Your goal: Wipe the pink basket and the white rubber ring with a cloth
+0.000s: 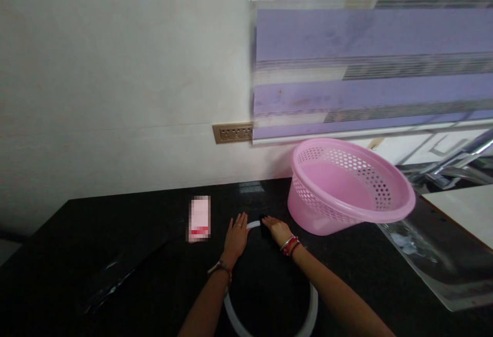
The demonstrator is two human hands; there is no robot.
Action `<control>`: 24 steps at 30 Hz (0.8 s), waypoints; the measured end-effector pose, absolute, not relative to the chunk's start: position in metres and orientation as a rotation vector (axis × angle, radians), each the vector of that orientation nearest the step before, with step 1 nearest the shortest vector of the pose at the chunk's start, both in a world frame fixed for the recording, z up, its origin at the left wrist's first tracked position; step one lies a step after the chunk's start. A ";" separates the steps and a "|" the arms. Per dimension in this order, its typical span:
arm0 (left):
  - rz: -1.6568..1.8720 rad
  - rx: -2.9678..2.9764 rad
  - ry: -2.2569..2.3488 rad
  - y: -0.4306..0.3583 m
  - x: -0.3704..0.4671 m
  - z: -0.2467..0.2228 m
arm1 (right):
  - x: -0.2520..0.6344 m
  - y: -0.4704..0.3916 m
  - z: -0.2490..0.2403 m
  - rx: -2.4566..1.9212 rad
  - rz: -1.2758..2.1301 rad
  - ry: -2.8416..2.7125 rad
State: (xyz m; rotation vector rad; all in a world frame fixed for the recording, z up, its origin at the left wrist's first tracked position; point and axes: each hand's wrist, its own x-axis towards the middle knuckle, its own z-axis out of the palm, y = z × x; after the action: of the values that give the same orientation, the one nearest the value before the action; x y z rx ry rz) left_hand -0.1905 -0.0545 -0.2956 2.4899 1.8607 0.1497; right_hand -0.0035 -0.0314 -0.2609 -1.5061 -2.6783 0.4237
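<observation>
On the black countertop [154, 270] lies a white ring [313, 306], with a dark surface showing inside it. My left hand [236, 234] rests at the ring's upper left, fingers stretched forward and slightly apart, with a ring on one finger. At the upper right of the white ring, my right hand [276, 229] lies over a small black piece [264, 222], fingers extended and palm down. Both forearms reach over the ring and hide parts of its sides. Neither hand is wrapped round anything.
A pink perforated basket [316, 219] stands at the back right beside a metal sink [442, 260] and a faucet [458, 157]. A blurred pink-and-white item [199, 218] lies left of my left hand. Black plastic [111, 280] is at the left. A wall socket [233, 132] is behind.
</observation>
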 end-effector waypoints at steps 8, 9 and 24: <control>0.120 2.485 1.907 -0.056 -0.191 -0.291 | 0.051 -0.080 -0.269 -1.838 0.310 -2.479; 0.117 2.484 1.914 -0.057 -0.191 -0.290 | 0.055 -0.090 -0.269 -1.890 0.299 -2.439; 0.103 2.277 2.258 -0.112 -0.187 -0.305 | 0.062 -0.153 -0.260 -2.193 0.315 -2.225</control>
State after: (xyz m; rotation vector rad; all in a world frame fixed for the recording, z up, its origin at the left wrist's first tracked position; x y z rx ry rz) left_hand -0.1868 -0.1118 -0.3047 2.2769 2.2578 0.1032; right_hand 0.0624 -0.1532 -0.2597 -2.1932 -2.2254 0.3153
